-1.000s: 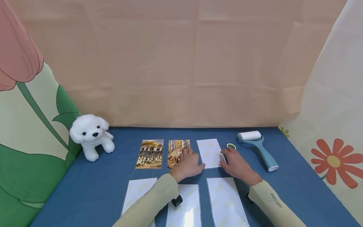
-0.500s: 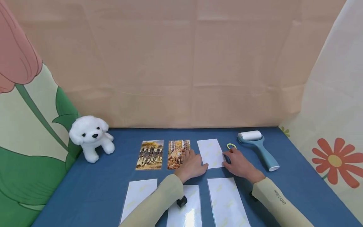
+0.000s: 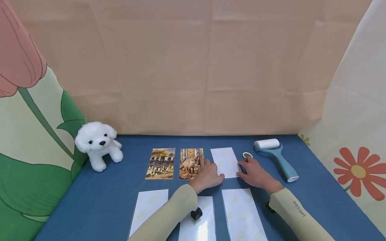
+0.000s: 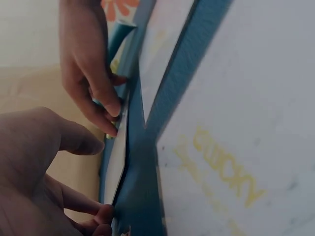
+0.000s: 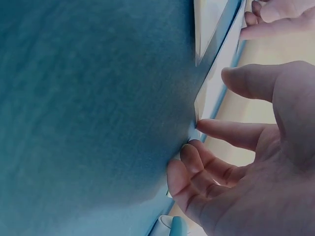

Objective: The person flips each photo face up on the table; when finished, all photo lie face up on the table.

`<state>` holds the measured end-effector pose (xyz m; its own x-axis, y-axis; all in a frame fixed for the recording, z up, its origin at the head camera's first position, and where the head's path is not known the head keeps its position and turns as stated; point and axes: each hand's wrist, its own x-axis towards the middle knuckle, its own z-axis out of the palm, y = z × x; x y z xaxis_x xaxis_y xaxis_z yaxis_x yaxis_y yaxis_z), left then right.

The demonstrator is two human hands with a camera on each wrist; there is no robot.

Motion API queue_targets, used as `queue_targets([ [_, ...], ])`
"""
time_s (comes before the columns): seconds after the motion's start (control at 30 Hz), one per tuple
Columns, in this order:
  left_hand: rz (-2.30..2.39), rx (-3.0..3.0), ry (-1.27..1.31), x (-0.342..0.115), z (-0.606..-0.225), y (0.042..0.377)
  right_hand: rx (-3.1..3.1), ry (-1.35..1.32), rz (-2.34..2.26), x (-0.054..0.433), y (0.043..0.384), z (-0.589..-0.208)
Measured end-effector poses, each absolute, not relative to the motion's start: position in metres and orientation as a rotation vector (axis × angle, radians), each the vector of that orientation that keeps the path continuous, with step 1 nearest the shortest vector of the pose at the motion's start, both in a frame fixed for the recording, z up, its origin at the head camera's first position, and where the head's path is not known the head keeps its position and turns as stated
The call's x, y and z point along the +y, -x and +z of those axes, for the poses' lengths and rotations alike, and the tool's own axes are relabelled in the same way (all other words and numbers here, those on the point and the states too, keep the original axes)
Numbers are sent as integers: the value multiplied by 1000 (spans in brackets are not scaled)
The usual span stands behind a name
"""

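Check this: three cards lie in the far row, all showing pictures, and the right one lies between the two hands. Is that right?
Not quite: the head view shows pictures on only the left card and middle card; the right card shows a white face. The rest stands.

at the far left of your blue surface (image 3: pixel 90 204) sits a white plush dog (image 3: pixel 98 146); at the far right lies a white-headed roller (image 3: pixel 279 157), its blue handle slanting toward you. a creased tan sheet (image 3: pixel 193 67) hangs behind, flanked by a printed pink tulip (image 3: pixel 22 50) on your left and an orange flower (image 3: pixel 359 171) on your right.
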<state>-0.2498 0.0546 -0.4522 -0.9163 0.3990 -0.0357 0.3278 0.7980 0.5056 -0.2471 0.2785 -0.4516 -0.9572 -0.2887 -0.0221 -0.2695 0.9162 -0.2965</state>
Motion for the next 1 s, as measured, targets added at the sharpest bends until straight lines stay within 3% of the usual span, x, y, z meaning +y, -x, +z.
queue_targets([
  [0.53, 1487, 2688, -382, 75, -429, 249, 2912, 472, -895, 279, 254, -450],
  [0.8, 1574, 2560, -489, 95, -421, 251, 2720, 155, -1155, 282, 253, -437],
  [1.0, 1554, 2485, -586, 107, -425, 252, 2484, 75, -1347, 286, 251, -422],
])
